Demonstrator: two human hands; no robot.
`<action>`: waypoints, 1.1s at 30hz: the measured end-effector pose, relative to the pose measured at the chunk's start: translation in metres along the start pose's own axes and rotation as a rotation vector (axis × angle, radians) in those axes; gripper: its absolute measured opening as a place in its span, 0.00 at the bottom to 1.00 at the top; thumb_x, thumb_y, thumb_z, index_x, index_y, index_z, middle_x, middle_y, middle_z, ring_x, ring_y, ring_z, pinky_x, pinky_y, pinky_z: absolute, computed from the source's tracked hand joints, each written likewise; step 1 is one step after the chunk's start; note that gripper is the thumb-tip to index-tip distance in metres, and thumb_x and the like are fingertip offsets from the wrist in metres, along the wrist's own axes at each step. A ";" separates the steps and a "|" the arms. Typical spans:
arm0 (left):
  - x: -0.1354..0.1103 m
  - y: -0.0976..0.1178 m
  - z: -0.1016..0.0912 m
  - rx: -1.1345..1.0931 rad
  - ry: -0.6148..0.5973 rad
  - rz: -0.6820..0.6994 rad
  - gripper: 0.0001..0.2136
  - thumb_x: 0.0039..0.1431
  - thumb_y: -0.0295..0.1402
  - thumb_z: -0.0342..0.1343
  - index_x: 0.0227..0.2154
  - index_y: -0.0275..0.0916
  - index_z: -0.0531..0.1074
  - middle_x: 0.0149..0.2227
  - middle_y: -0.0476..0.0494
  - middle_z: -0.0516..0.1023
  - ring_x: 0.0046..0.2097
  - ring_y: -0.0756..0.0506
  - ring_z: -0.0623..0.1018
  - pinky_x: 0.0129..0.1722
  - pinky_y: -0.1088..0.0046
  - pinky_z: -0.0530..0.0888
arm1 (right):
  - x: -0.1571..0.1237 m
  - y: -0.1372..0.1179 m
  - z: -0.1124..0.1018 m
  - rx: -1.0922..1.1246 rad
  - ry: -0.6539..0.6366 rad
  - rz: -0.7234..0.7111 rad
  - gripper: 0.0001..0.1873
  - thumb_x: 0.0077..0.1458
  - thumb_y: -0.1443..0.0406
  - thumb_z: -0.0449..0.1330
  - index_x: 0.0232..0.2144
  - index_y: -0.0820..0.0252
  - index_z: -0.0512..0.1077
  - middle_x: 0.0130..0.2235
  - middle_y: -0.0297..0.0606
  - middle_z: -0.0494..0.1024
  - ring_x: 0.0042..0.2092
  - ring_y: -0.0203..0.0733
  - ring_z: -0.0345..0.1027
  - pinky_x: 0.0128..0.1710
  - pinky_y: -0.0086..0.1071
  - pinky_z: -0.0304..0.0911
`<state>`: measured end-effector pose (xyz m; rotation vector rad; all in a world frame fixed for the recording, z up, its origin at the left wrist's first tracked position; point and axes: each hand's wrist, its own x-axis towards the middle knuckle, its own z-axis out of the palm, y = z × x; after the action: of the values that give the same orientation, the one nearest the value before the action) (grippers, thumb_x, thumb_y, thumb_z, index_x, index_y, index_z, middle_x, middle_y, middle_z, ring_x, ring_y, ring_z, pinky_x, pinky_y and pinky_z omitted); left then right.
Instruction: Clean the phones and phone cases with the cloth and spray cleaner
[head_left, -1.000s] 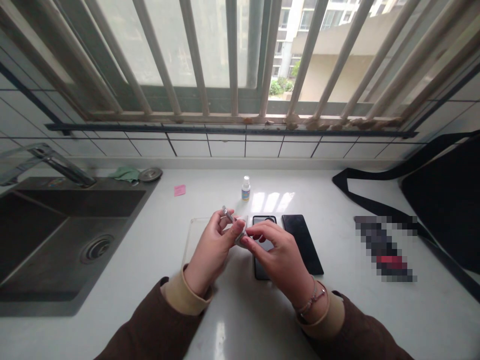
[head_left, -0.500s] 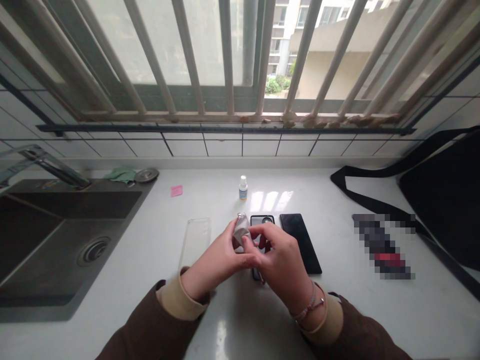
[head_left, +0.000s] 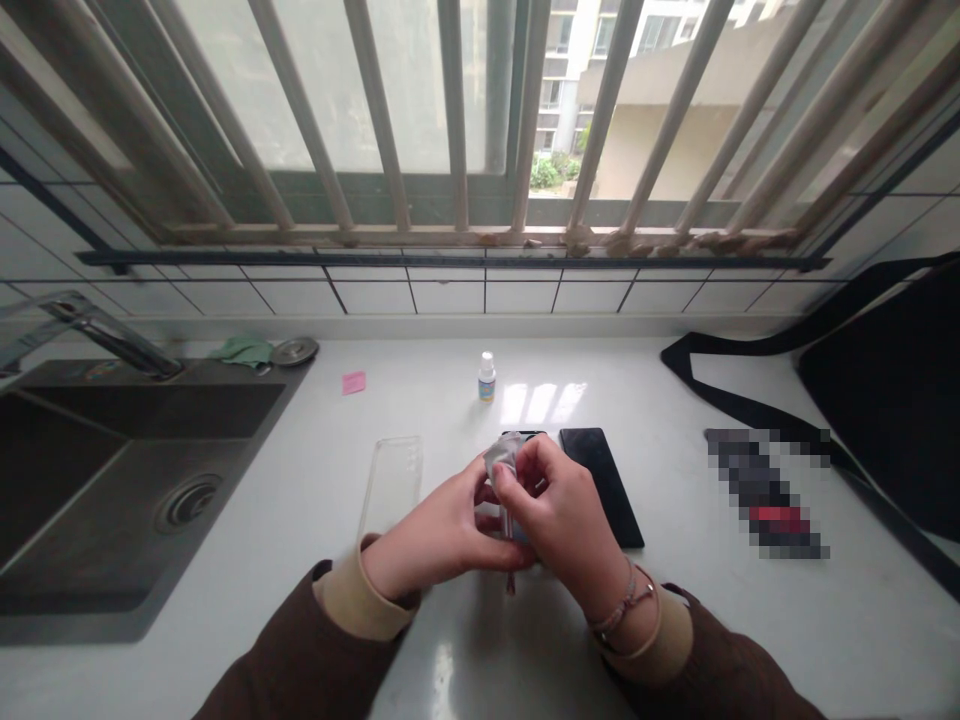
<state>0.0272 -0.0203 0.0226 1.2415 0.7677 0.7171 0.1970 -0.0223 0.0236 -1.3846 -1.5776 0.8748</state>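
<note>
My hands meet above a black phone (head_left: 521,436), and they hide most of it. A crumpled grey cloth (head_left: 501,453) is pinched between the fingers of my right hand (head_left: 561,508) and touches the fingertips of my left hand (head_left: 439,532). A thin dark stem (head_left: 510,584) pokes out below my hands; the cloth seems to wrap its upper end, and what it is cannot be told. To the left of my left hand lies a clear phone case (head_left: 391,484). Beside my right hand lies a second black phone (head_left: 601,483).
A small white-capped bottle (head_left: 487,378) and a pink sticky note (head_left: 354,382) stand on the white counter (head_left: 750,640). A steel sink (head_left: 127,480) lies to the left. A black bag (head_left: 877,380) and a pixelated object (head_left: 765,495) are to the right.
My hands have drawn closer together. The grey cloth now sits higher in my right hand's fingers, and the thin stem shows lower, below my hands.
</note>
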 end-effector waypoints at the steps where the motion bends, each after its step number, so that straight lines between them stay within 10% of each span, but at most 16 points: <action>1: -0.001 0.000 -0.001 0.026 0.004 -0.006 0.36 0.48 0.24 0.75 0.62 0.44 0.73 0.57 0.35 0.80 0.56 0.34 0.82 0.48 0.58 0.83 | 0.001 0.000 -0.001 0.001 0.000 0.009 0.16 0.63 0.56 0.66 0.29 0.53 0.65 0.25 0.29 0.70 0.28 0.38 0.63 0.29 0.34 0.57; 11: -0.002 -0.003 -0.008 0.271 0.039 0.009 0.45 0.47 0.33 0.78 0.69 0.46 0.68 0.59 0.35 0.79 0.51 0.34 0.83 0.51 0.52 0.82 | 0.009 0.008 -0.007 0.023 -0.051 0.109 0.19 0.66 0.50 0.60 0.28 0.54 0.66 0.28 0.31 0.70 0.31 0.39 0.62 0.31 0.34 0.55; 20: -0.001 -0.004 -0.016 0.782 0.198 0.224 0.48 0.50 0.29 0.70 0.75 0.43 0.59 0.72 0.33 0.68 0.71 0.29 0.70 0.72 0.42 0.66 | 0.017 0.022 -0.008 0.052 -0.057 0.125 0.26 0.71 0.44 0.53 0.28 0.54 0.65 0.27 0.31 0.69 0.30 0.40 0.62 0.31 0.34 0.54; 33: -0.004 -0.001 -0.018 0.810 0.109 0.161 0.47 0.48 0.30 0.69 0.74 0.37 0.61 0.70 0.31 0.71 0.68 0.29 0.74 0.69 0.46 0.71 | 0.015 0.021 -0.009 -0.087 -0.058 0.088 0.30 0.77 0.42 0.38 0.34 0.52 0.65 0.34 0.40 0.76 0.37 0.49 0.70 0.38 0.40 0.57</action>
<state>0.0098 -0.0143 0.0195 2.0230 1.1117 0.6195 0.2129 -0.0050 0.0102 -1.5123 -1.6258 0.9158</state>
